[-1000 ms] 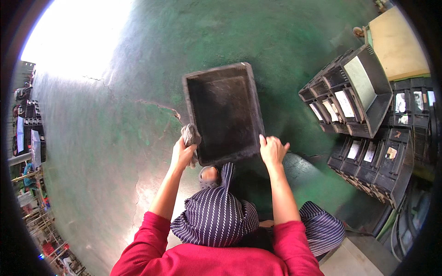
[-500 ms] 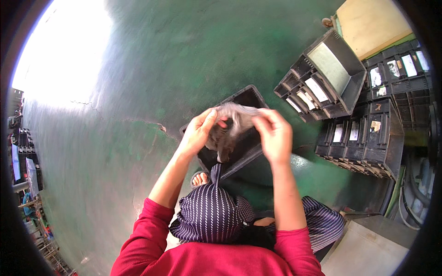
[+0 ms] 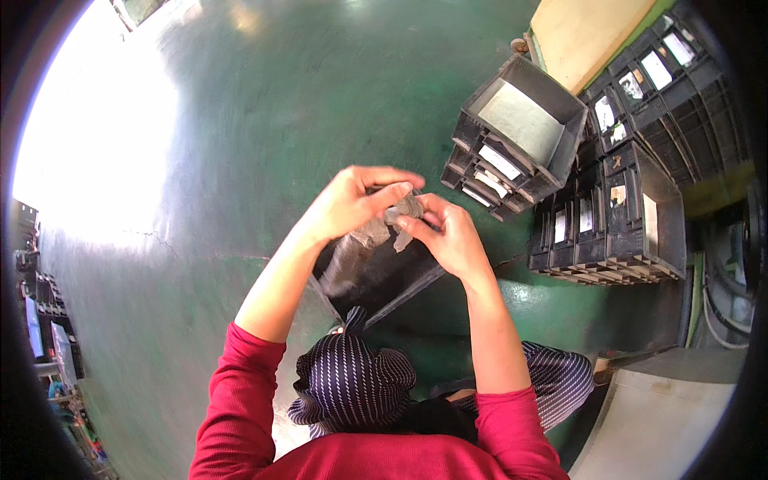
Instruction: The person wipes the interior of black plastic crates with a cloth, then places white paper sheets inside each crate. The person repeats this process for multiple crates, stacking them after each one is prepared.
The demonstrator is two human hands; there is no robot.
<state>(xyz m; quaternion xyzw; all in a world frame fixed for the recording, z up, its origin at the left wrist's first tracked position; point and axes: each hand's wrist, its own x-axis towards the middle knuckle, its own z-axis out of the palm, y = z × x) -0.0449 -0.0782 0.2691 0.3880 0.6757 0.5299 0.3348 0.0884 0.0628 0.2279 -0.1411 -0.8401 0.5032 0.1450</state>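
Both hands are at the bunched top of a greyish, thin plastic bag (image 3: pixel 352 258). My left hand (image 3: pixel 346 202) bends over the gathered plastic, thumb pressed toward it and fingers curled above. From the other side, my right hand (image 3: pixel 453 238) pinches the crumpled end between thumb and fingers; a loose flap hangs below. The body of the bag slants down to the left, blurred, over a black plastic crate (image 3: pixel 404 276) on the floor. What the bag contains, if anything, cannot be made out. My forearms hide parts of the crate.
Stacked black crates (image 3: pixel 512 164) with pale labels stand at the right, and more crates (image 3: pixel 608 228) are beside them. A cream board (image 3: pixel 588 36) is behind. At lower right is a pale metal box (image 3: pixel 668 416). Green floor (image 3: pixel 320 88) surrounds the crate.
The bag's top was spread between my hands; it is now bunched up. My hands have come closer together, and the view has shifted slightly.
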